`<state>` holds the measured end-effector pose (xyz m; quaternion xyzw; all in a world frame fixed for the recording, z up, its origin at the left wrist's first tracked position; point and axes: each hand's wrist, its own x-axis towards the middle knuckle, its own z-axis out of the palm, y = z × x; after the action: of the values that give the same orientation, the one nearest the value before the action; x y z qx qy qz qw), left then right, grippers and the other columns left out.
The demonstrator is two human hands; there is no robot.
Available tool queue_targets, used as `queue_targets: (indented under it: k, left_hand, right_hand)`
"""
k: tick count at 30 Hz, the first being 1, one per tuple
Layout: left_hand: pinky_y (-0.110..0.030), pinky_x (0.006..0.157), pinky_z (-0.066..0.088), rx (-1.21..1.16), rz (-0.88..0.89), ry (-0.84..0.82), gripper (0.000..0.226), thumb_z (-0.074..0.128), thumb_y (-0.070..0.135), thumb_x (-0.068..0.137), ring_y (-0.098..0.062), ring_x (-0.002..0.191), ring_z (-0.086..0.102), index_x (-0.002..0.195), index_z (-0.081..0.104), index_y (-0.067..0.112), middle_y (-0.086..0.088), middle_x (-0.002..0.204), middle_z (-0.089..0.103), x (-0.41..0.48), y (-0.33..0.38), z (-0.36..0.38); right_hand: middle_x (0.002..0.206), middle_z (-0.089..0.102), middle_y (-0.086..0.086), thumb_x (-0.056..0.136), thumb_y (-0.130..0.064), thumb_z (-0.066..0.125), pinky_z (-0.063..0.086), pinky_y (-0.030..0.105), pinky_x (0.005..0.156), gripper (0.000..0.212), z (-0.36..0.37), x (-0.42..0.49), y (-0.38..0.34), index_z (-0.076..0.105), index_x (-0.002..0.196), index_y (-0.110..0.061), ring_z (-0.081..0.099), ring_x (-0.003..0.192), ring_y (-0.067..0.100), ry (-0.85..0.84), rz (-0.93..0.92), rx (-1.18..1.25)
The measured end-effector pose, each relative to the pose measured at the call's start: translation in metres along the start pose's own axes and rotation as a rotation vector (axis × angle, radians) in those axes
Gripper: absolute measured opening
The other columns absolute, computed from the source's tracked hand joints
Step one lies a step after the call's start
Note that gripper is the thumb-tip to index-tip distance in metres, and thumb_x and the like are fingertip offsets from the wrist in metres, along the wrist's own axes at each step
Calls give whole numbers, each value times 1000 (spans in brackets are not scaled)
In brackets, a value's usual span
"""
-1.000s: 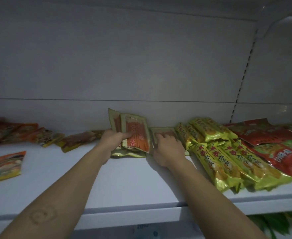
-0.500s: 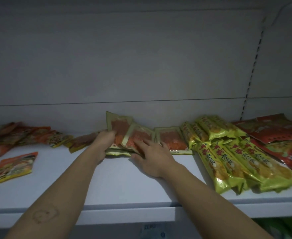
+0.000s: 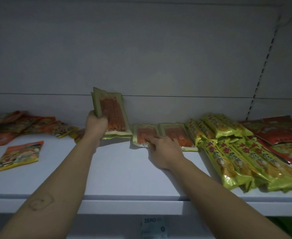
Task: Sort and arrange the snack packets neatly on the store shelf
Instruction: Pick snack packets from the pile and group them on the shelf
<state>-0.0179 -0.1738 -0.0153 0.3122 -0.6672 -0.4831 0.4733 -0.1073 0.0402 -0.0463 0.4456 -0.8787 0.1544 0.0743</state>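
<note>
My left hand [image 3: 95,124] grips a small stack of green-edged packets with red strips [image 3: 113,114], held upright against the shelf's back wall. Under that stack another such packet [image 3: 117,136] lies flat. My right hand [image 3: 162,149] rests with spread fingers on a flat packet of the same kind [image 3: 144,133]. A second flat one [image 3: 176,135] lies just right of it. All sit on the white shelf [image 3: 124,173].
Long yellow-green packets [image 3: 241,163] are piled at the right, with red packets [image 3: 283,137] beyond them. Orange packets [image 3: 21,125] are heaped at the far left, and one orange packet [image 3: 19,156] lies alone near the front left. A price label [image 3: 153,228] hangs below the shelf edge.
My left hand has raised its stack upright against the back wall. My right hand has drawn one packet off it and laid it flat beside the other flat packet.
</note>
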Motion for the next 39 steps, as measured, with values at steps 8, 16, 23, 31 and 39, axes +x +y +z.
queue_targets:
  k: [8,16,23,31,39]
  left_hand:
    - [-23,59,41,75,-2,-118,11,60,26,96,-10,74,59,101,59,16,5,85,62,11,-4,-17]
    - [-36,80,56,-223,-282,-217,26,76,23,87,-26,88,70,106,67,8,-7,96,73,0,3,-11]
    - [-36,78,56,-251,-223,-271,34,72,25,90,-25,89,69,118,62,7,-10,105,72,-8,13,-16]
    - [-52,91,56,-450,-269,-437,43,83,17,79,-32,95,71,116,64,6,-12,106,73,-31,27,-11]
    - [-47,85,59,-499,-234,-721,24,67,19,94,-26,94,71,114,66,6,-15,107,74,-56,47,1]
  right_hand:
    - [115,68,3,98,-42,40,30,39,95,36,-5,0,-8,64,125,-39,52,112,28,104,51,-164]
    - [126,65,0,95,-52,42,27,34,94,38,-9,-3,-12,67,122,-39,49,118,25,97,-28,-238]
    - [133,63,-4,101,-54,36,40,38,95,42,-20,-4,-24,67,124,-37,55,118,27,-56,-23,-145]
    - [123,61,-8,96,-42,59,47,6,67,52,-48,0,-54,47,145,-30,61,90,-8,293,299,873]
    - [115,69,2,82,-12,79,62,36,76,58,-72,-17,-55,59,133,-30,73,82,17,411,427,846]
